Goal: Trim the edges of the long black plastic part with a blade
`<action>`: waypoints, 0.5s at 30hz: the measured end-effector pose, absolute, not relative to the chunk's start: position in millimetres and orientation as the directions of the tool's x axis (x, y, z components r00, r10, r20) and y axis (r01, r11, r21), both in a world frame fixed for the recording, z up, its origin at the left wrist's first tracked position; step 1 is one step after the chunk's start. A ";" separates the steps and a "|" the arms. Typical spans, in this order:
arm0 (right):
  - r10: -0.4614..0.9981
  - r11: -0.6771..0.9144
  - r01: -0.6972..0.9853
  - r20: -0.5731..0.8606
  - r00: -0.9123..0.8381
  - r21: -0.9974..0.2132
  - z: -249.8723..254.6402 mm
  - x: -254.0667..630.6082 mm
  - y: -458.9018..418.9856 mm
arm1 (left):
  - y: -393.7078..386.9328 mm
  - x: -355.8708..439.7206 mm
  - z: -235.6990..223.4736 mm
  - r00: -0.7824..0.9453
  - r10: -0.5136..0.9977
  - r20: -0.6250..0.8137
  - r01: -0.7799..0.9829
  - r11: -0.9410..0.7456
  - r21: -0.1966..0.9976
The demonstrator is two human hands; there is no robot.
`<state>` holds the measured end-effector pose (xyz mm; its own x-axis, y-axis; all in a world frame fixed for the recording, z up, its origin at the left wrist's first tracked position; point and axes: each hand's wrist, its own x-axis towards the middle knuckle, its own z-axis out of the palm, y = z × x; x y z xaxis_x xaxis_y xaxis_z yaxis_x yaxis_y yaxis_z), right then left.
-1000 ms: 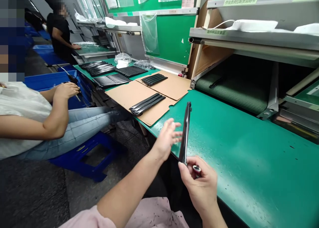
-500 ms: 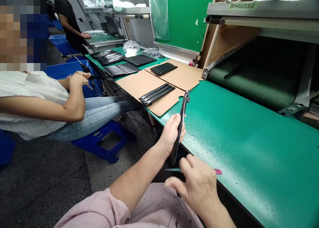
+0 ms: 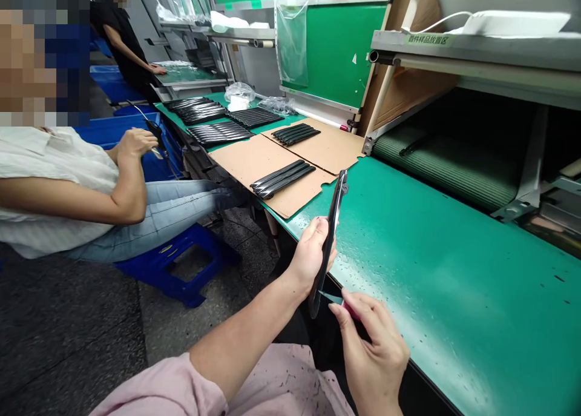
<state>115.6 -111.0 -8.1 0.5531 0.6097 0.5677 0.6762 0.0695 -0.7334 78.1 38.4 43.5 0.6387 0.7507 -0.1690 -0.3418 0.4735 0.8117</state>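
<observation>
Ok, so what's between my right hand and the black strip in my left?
The pointed blade of a pink-handled tool; the head view shows it reaching from your right hand toward the black strip, near its lower end. Contact is unclear.

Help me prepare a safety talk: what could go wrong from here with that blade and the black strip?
The pointed blade in the right hand could slip and cut the left hand, which is bare and grips the black strip just above. The blade might also scratch the strip's shiny surface, its tip being at or very near it. The strip's lower end sits beyond the green table, so a loosened grip might drop it.
</observation>
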 end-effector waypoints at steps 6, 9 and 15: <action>0.504 0.071 0.742 0.666 0.550 -0.666 4.8 141.8 -88.8 | 23.9 76.4 45.1 0.702 0.686 -0.190 -0.281 0.512 0.812; 0.441 0.071 0.772 0.714 0.544 -0.632 16.4 159.2 -76.2 | 17.1 73.9 47.4 0.733 0.656 -0.180 -0.250 0.506 0.826; 0.366 0.055 0.761 0.723 0.587 -0.646 35.1 183.4 -59.1 | 9.7 65.1 56.2 0.783 0.598 -0.169 -0.173 0.470 0.865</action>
